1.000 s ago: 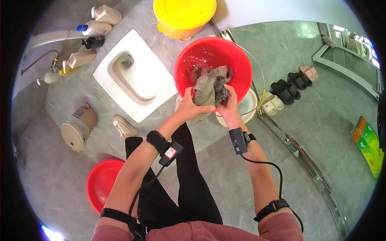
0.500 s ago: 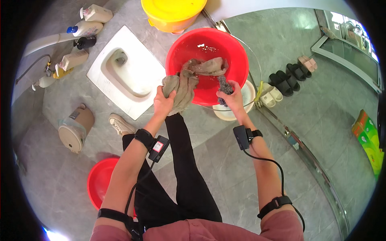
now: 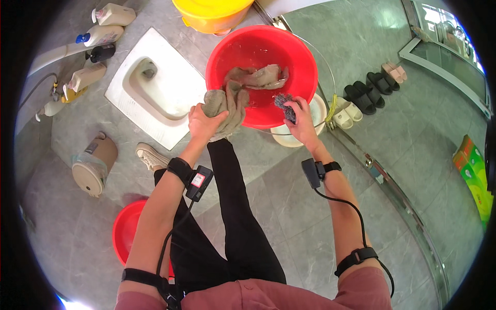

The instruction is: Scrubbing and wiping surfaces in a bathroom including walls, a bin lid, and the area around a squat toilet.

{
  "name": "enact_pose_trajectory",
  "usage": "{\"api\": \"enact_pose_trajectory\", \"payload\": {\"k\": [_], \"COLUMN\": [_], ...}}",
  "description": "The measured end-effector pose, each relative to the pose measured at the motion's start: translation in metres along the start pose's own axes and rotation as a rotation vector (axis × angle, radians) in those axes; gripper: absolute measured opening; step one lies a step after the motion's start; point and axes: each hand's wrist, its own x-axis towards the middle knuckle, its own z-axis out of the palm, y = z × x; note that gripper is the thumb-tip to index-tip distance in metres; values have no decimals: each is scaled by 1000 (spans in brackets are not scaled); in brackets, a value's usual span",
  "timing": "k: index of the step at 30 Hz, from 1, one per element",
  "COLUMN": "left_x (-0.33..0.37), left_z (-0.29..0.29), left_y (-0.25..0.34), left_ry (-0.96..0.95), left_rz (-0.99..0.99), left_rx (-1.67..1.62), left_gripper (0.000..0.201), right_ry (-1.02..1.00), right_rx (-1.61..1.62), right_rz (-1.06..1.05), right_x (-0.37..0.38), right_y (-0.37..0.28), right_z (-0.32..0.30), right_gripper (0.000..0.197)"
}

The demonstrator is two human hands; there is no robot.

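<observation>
My left hand [image 3: 204, 122] is closed on one end of a wet grey-brown cloth [image 3: 233, 106], bunched at the near left rim of a red bucket [image 3: 302, 57]. From there the cloth runs over the rim, and its other end lies inside the bucket, where wet glints show. At the near right of the rim, my right hand [image 3: 304, 121] grips a dark grey, curly scrubber [image 3: 285, 107] with fingers curled round it. The scrubber is apart from the cloth. The bucket's wire handle hangs down around its right side.
Left of the bucket is a white squat toilet [image 3: 173, 111]. A yellow bucket [image 3: 214, 15] stands beyond, a pale basin [image 3: 289, 139] partly beneath. Bottles [image 3: 103, 35] line the left wall near a beige bin [image 3: 95, 163]. A red basin [image 3: 126, 230] sits beside my leg; slippers [image 3: 360, 98] lie right.
My right hand has tilted the scrubber, bringing it up and a little left toward the bucket's inside. My left hand still grips the cloth. The whole view has shifted slightly.
</observation>
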Motion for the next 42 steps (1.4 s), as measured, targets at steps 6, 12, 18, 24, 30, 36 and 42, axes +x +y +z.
{"api": "enact_pose_trajectory", "payload": {"k": [6, 12, 18, 24, 30, 36, 42], "left_x": [-17, -4, -4, 6, 25, 18, -4], "left_z": [15, 22, 27, 39, 31, 16, -7], "left_y": [23, 10, 13, 8, -10, 3, -13], "left_ry": [85, -50, -15, 17, -15, -175, -293], "left_rz": [30, 49, 83, 107, 206, 181, 3], "left_rx": [16, 224, 367, 443, 332, 68, -514], "left_gripper": [89, 106, 102, 97, 84, 40, 37], "right_ry": [147, 423, 580, 742, 806, 854, 667], "right_rx": [308, 479, 572, 754, 1117, 1235, 1297], "right_rz": [141, 183, 391, 643, 977, 778, 544], "right_x": [2, -35, -132, -190, -175, -160, -101], "right_y": [-29, -50, -55, -27, -7, -31, -75], "right_z": [21, 9, -19, 3, 26, 19, -2], "right_gripper": [51, 53, 52, 49, 50, 51, 53]}}
